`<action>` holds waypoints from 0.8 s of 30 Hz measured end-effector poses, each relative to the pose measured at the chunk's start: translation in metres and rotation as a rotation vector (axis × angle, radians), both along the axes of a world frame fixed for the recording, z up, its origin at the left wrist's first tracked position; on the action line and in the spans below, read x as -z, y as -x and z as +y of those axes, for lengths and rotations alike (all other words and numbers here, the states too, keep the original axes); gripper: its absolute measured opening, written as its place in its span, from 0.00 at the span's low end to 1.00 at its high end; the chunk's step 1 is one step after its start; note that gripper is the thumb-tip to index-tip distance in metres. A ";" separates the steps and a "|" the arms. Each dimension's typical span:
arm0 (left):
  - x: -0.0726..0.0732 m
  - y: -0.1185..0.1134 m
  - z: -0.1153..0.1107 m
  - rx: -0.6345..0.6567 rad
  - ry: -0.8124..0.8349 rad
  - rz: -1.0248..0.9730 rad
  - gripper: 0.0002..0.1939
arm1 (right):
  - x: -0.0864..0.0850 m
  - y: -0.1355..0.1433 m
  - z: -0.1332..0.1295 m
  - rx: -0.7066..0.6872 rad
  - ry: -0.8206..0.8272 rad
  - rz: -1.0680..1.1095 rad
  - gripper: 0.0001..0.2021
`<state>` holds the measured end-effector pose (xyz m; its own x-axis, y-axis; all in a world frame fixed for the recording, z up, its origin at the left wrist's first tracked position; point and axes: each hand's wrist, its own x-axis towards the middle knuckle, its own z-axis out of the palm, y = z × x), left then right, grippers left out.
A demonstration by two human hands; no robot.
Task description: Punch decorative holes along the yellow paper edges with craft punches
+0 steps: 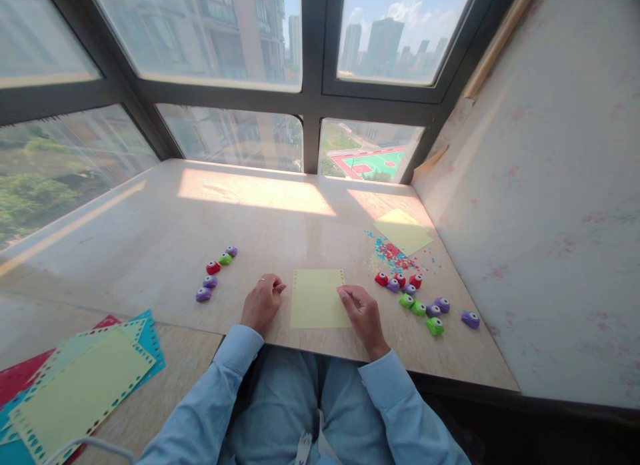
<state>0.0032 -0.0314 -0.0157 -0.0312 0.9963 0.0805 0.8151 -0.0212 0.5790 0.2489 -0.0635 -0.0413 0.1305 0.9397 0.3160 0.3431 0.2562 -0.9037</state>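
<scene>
A pale yellow sheet of paper (316,305) lies on the tabletop in front of me, with small punched holes along its top edge and upper sides. My right hand (364,315) pinches the sheet's right edge between thumb and fingers. Just left of the sheet, apart from it, my left hand (263,303) rests on the table with fingers curled together; whatever is in them, if anything, is hidden. Small craft punches in purple, green and red stand on both sides: a left row with a red punch (213,268), and a right cluster with a green punch (435,326).
Red, blue and yellow paper bits (393,253) are scattered at the right, beside another yellow sheet (403,228). Punched coloured sheets (85,378) are piled at the lower left. Windows (220,35) close off the far side, and a papered wall (540,218) the right.
</scene>
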 end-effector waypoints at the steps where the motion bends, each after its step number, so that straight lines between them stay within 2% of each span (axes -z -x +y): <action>1: -0.002 -0.002 0.002 -0.016 -0.005 -0.103 0.05 | 0.000 0.000 0.000 0.008 -0.002 0.014 0.11; 3: -0.006 -0.008 0.007 -0.023 0.011 -0.364 0.07 | -0.001 0.000 -0.001 0.027 -0.011 0.036 0.11; 6: -0.017 -0.024 0.015 -0.023 0.125 -0.812 0.16 | -0.003 0.000 -0.002 0.046 -0.024 0.052 0.10; 9: -0.030 -0.044 0.024 -0.001 0.265 -1.063 0.20 | -0.004 0.000 -0.003 0.041 -0.022 0.064 0.10; 13: -0.044 -0.071 0.032 0.059 0.372 -1.152 0.20 | -0.004 0.000 -0.003 0.037 -0.016 0.082 0.10; 16: -0.049 -0.088 0.037 0.125 0.396 -1.170 0.18 | -0.007 0.001 -0.003 0.032 -0.025 0.083 0.09; 24: -0.046 -0.124 0.051 0.262 0.428 -1.167 0.14 | -0.012 0.001 -0.003 0.058 -0.044 0.096 0.09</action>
